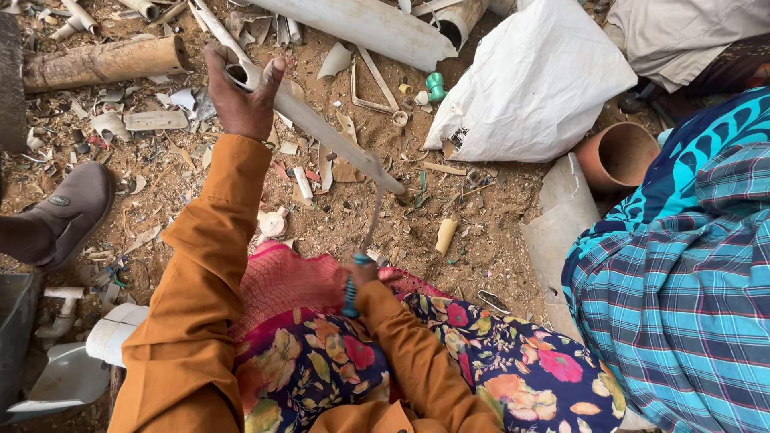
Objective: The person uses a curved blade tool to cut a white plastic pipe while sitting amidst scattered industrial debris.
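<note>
**Fingers locked on pipe and blade: keeping the cut steady**

Fingers (358, 277) of the right hand (361, 279) are curled tight around the blue-wrapped handle (350, 298) of a thin curved blade (373, 212), close in over the flowered lap (417, 353). From where I stand the blade rises from that fist and meets the lower end of the grey plastic pipe (321, 128), which slants across the dirt ground (449, 240) from its low end near the middle up towards the far left. To my eye the blade bites best if the wrist stays low and the pull runs straight back towards the lap, without twisting, since so thin a strip looks likely to bend or skid off the round wall.

Further out, the left hand (241, 96) grips the pipe's upper open end, thumb on one side and fingers wrapped over the rim, arm stretched long in its orange sleeve (200, 265). That hold should stay firm and keep the pipe from rolling; I judge the low end wants pressing into the ground so it cannot kick.

Beside them on the right sits another person in blue checked cloth (682, 289). Beyond lie a white sack (533, 80), a terracotta-coloured pipe stub (618, 156) and scattered pipe offcuts (104, 60) towards the far edge.
</note>
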